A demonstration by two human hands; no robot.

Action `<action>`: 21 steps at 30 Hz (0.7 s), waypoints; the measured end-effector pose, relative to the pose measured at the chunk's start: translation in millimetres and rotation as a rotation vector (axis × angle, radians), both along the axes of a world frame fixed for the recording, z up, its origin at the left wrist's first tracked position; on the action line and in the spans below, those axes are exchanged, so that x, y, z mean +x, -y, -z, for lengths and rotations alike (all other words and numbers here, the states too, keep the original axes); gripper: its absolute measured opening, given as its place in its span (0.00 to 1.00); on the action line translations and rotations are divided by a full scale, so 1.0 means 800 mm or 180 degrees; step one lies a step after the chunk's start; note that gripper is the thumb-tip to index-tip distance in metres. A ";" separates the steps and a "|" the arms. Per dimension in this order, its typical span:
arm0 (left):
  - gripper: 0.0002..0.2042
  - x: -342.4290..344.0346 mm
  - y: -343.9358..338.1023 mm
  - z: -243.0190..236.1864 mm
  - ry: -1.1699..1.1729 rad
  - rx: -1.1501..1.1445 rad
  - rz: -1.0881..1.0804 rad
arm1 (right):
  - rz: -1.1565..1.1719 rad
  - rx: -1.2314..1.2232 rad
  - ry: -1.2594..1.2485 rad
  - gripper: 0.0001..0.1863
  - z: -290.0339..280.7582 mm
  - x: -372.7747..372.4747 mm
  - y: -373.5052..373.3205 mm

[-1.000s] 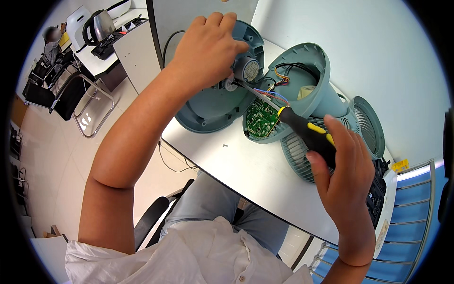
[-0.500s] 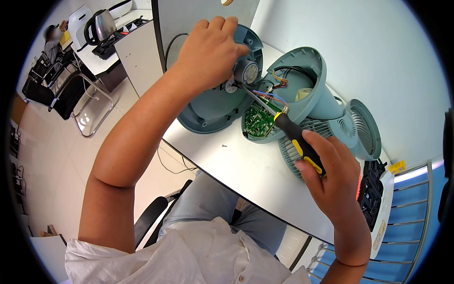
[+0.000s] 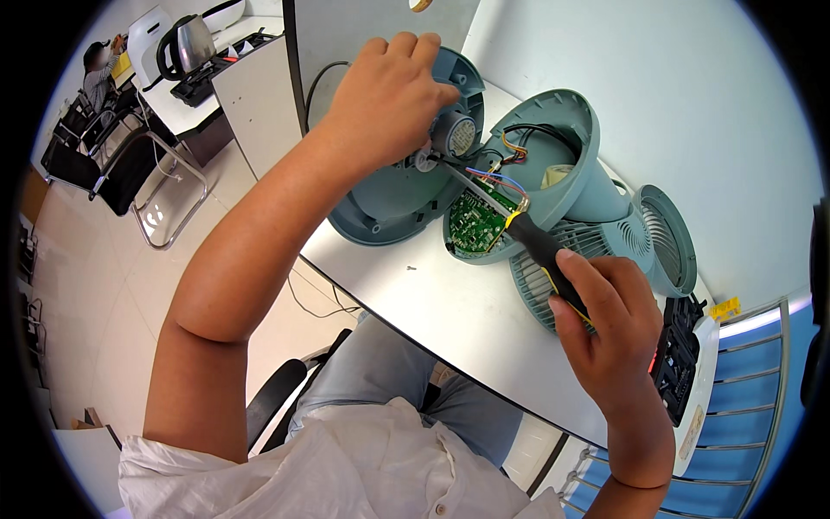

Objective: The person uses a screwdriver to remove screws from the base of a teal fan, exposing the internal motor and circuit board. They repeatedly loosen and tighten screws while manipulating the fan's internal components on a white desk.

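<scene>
My right hand (image 3: pixel 609 324) is closed round the black-and-yellow handle of a screwdriver (image 3: pixel 538 244). The shaft slants up and left over a green circuit board (image 3: pixel 475 232) to a small white part (image 3: pixel 424 162) inside a round teal fan base (image 3: pixel 380 221). My left hand (image 3: pixel 391 102) grips that base from above, fingers bent over its far side and thumb near a silver round motor (image 3: pixel 458 137). Coloured wires (image 3: pixel 497 177) run from the board beside the open teal fan body (image 3: pixel 562 130). Exactly where the screwdriver tip sits is hard to make out.
A tiny screw (image 3: pixel 411 268) lies on the white table (image 3: pixel 432 303). Right of the fan's slatted grille (image 3: pixel 579 238) are a round teal cover (image 3: pixel 670 238) and a black tool case (image 3: pixel 679 359). Farther left stand a kettle (image 3: pixel 190 48), a chair (image 3: pixel 112 177) and a seated person.
The screwdriver handle has turned in my right hand, so less of its yellow shows. My left hand keeps its hold on the base; the whole view has shifted slightly.
</scene>
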State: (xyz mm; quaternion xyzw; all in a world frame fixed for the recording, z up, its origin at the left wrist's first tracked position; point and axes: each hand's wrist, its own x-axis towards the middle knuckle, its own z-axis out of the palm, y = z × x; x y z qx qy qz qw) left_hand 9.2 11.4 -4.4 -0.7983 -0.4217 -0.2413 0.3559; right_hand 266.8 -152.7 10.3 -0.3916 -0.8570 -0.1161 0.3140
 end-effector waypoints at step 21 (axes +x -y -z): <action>0.36 0.013 -0.003 0.004 -0.0243 -0.0444 -0.0190 | -0.0016 0.0315 0.0093 0.22 -0.002 -0.002 -0.014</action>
